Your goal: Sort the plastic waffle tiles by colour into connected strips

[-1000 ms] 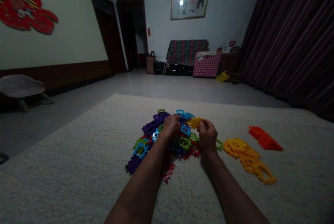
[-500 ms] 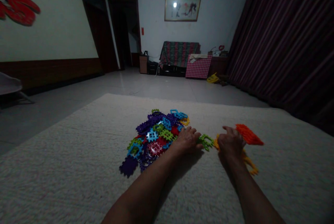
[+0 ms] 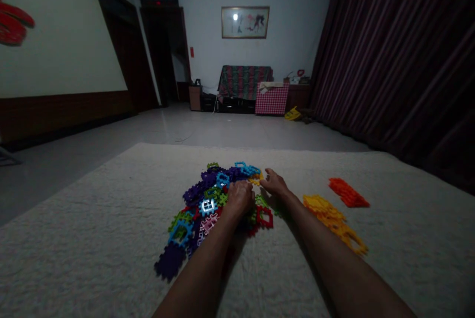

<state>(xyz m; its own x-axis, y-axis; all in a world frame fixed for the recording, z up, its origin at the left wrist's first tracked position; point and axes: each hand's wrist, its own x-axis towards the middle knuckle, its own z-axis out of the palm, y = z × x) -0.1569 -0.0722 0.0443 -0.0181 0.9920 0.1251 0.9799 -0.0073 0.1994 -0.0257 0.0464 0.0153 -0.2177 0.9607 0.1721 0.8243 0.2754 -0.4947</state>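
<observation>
A heap of toothed plastic building pieces in purple, blue, green, red and pink lies before me, with a purple piece (image 3: 170,260) at its near left corner. My left hand (image 3: 240,198) rests on the heap's right side, fingers curled down; whatever is under them is hidden. Just right of it, my right hand (image 3: 273,183) has thumb and fingers apart beside a yellow piece (image 3: 256,178) at the heap's far right edge. Contact with that piece is unclear. A red window-shaped piece (image 3: 264,217) lies below my hands, and green pieces (image 3: 261,201) show between them.
To the right lie a row of yellow-orange pieces (image 3: 330,216) and, farther out, a stack of orange pieces (image 3: 349,192). Everything rests on a pale mat (image 3: 111,209). Beyond are a tiled floor (image 3: 208,130), a covered bench-like thing (image 3: 245,80) and a dark curtain (image 3: 386,61).
My right hand has left the yellow-orange pieces and moved left to the heap's far right edge. My left hand has shifted slightly left, its fingers more curled. The view has turned a little.
</observation>
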